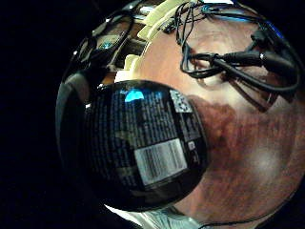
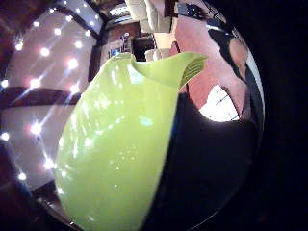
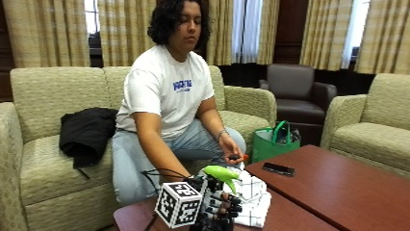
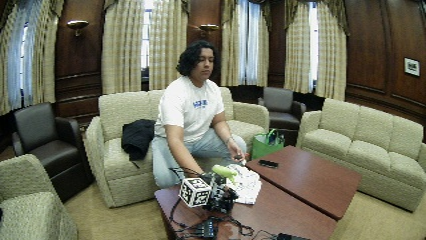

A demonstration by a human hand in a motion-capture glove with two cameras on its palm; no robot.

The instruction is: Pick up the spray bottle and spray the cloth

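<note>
Gloved right hand [image 3: 218, 211], fingers [image 3: 227, 204] curled round the dark spray bottle [image 1: 143, 143] below its green head [image 3: 221, 172]; white cloth [image 3: 253, 195] lies just beside.

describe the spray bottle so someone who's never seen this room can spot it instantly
Start at the reddish-brown table in front of the seated person on the sofa, near edge. The gloved right hand grips the spray bottle there, right beside a white checked cloth. It has a bright lime-green trigger head over a black labelled body with a barcode; nothing else nearby is that green shape.
</note>
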